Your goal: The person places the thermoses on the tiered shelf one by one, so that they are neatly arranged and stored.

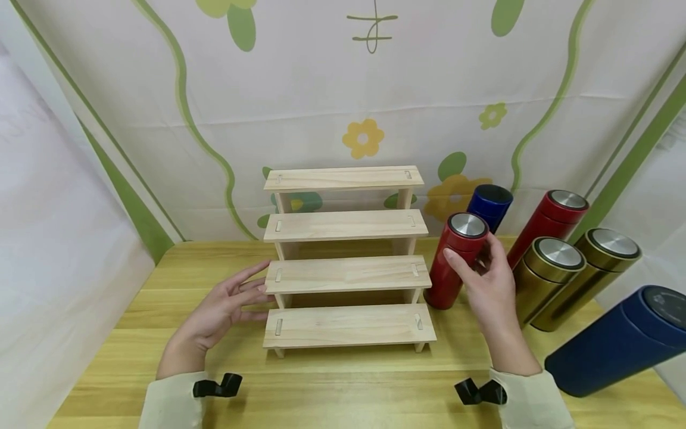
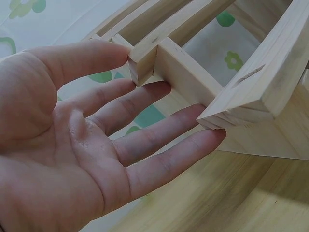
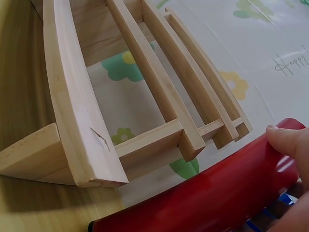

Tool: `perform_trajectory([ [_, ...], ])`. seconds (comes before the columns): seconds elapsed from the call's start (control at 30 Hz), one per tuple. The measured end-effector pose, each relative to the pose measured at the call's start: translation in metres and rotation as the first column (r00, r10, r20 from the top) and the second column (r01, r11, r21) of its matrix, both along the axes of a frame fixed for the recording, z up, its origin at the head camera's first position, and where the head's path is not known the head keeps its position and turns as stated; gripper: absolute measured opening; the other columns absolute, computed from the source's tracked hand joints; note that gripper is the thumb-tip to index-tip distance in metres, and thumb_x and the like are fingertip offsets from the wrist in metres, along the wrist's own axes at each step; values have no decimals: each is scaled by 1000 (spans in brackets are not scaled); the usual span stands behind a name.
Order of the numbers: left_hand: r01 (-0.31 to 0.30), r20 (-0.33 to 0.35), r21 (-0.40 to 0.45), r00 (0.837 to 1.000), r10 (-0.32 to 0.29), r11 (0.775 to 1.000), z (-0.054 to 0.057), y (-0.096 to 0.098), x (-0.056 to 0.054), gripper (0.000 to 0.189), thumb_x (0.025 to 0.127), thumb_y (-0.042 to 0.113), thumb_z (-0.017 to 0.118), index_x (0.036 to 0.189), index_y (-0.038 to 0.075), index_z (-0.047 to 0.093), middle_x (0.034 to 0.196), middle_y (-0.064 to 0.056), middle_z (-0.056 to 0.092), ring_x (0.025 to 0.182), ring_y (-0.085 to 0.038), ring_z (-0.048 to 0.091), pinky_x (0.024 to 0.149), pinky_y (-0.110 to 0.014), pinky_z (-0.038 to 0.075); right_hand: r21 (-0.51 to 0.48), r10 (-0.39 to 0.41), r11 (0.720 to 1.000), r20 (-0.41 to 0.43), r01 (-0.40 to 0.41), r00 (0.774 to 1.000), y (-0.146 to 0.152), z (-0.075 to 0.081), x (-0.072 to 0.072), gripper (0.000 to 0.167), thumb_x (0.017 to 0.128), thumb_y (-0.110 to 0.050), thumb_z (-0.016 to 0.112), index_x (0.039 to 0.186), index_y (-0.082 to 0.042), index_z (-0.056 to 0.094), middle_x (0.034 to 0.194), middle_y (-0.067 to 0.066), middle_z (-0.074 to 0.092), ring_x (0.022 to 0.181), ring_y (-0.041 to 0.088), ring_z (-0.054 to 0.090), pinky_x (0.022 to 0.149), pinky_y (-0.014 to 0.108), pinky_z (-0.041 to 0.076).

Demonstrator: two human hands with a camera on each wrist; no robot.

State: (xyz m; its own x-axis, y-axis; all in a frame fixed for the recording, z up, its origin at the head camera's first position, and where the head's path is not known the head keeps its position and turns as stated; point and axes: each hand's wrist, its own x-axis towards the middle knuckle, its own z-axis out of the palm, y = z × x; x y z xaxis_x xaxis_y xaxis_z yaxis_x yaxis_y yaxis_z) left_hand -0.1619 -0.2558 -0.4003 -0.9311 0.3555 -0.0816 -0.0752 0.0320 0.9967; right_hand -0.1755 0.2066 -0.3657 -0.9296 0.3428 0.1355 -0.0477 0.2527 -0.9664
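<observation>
A pale wooden stand (image 1: 348,274) with several stepped shelves stands in the middle of the table. My left hand (image 1: 225,310) is at the stand's left side, its fingers fairly straight. In the left wrist view, the thumb tip meets a shelf end and the fingertips (image 2: 212,137) lie against the shelf edges. At the stand's right side, my right hand (image 1: 490,292) grips a red thermos flask (image 1: 447,268) with a silver-topped lid. This flask is upright, thumb on the near side, the other fingers mostly hidden behind it.
Behind the held flask is a shiny blue flask (image 1: 489,205). Further right are another red flask (image 1: 546,223), two gold flasks (image 1: 536,286) and a large dark blue flask (image 1: 611,342). A patterned cloth (image 1: 300,71) hangs behind the wooden table (image 1: 332,393).
</observation>
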Motion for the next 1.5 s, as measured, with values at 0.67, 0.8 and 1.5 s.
perform_trajectory([
  [0.67,3,8,2,1000,-3,1000,-2,-1,-1,70,112,17,58,173,14,23,168,-25,41,126,-20,72,102,-48,61,5,-17,1000,12,17,1000,4,4,-6,83,96,-37,82,165,-23,37,161,6,50,143,21,46,123,46,41],
  [0.8,3,13,1,1000,-3,1000,-2,0,-1,70,112,17,58,173,15,23,168,-25,41,126,-21,72,103,-49,61,8,-31,999,18,31,999,4,4,-8,84,93,-36,86,163,-25,39,156,3,52,137,16,48,113,35,45],
  [1.5,4,8,-3,1000,-4,1000,-2,-1,-1,70,112,17,58,173,15,23,168,-26,41,127,-22,72,104,-50,60,32,-40,999,-7,40,999,1,4,-6,84,90,-34,89,160,-26,44,149,0,56,129,12,50,101,23,46],
])
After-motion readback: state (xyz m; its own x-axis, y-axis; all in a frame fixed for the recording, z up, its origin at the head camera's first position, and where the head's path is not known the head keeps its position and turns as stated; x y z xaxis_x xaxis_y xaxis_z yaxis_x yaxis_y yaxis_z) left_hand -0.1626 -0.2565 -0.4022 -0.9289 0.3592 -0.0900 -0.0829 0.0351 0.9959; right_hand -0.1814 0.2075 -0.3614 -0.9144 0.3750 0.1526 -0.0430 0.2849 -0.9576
